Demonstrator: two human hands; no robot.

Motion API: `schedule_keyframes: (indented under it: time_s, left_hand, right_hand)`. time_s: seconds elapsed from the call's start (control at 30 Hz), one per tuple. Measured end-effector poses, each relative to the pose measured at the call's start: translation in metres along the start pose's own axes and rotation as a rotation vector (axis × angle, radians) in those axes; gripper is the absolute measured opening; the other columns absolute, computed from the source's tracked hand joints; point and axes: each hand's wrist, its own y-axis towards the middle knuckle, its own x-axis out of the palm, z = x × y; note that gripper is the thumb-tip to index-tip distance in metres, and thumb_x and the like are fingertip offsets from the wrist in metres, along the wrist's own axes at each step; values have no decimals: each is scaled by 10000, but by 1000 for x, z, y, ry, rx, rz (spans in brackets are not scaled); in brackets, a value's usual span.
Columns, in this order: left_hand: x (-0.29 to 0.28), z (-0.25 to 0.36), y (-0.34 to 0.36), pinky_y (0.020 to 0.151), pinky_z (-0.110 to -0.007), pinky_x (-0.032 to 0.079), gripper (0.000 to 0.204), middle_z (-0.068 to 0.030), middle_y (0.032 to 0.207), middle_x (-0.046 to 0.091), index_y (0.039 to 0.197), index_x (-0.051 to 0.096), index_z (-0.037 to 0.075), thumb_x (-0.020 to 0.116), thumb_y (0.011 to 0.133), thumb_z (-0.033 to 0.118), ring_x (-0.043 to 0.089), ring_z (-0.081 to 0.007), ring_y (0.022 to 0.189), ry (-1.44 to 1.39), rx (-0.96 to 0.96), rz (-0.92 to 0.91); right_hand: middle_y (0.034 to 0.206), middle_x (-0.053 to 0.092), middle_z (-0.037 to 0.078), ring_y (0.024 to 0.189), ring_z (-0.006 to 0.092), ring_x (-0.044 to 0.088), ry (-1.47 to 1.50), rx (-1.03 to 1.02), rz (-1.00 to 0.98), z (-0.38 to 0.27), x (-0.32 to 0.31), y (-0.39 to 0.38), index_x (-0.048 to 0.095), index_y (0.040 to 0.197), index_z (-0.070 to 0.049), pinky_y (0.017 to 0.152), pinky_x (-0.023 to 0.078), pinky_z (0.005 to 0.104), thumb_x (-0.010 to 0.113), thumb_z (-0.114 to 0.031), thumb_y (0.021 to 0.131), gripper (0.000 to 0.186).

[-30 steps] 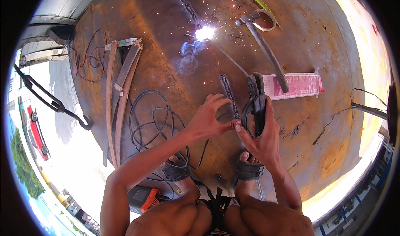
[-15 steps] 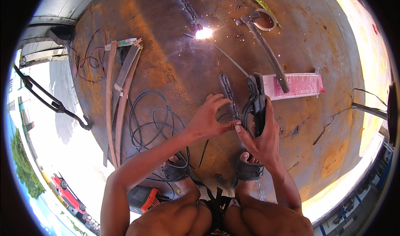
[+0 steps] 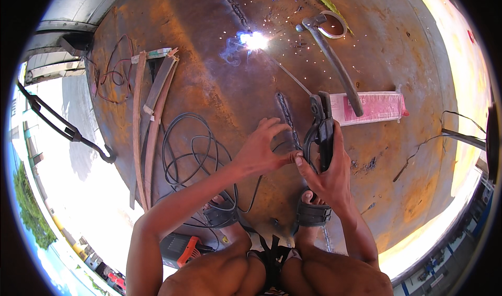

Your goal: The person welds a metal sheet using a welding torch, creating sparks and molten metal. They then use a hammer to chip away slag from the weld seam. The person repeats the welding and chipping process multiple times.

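My right hand grips a black electrode holder, which clamps a thin welding rod angled up-left into a bright arc with sparks and bluish smoke. My left hand has its fingers spread, and its thumb touches the holder near my right thumb. Beneath the holder's left side a dark weld bead runs along the rusty steel plate; another bead leads up from the arc. A hammer lies to the right, its handle over a pink rod package.
At left lie wooden strips, red wires, a black turnbuckle and coiled cable. A metal ring and leaf sit beyond the hammer. An orange-black machine is beside my sandaled feet.
Both hands and the holder stay in place. The glow, smoke and sparks at the arc vary between frames. A red car at lower left has moved downward through the picture, now mostly out of sight.
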Motion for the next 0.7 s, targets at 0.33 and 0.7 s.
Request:
schedule_keyframes:
  time_s: [0.33,0.7]
  left_hand:
    - [0,-1,0,1235,-560,351,888,-306,1601,431,1426,609,48,891,779,587,344,-526,1527,7,-12,-5]
    - [3,6,-2,1227,-614,316,1000,-298,1577,459,1424,615,29,848,743,724,358,-521,1517,32,-19,-27]
  right_hand:
    - [1225,679,299,1077,430,738,-1,26,-7,0,0,0,239,1590,71,914,577,457,845,-256,871,996]
    - [1171,701,270,1038,380,753,7,-14,91,8,3,-10,239,1580,80,906,583,442,866,-269,854,1021]
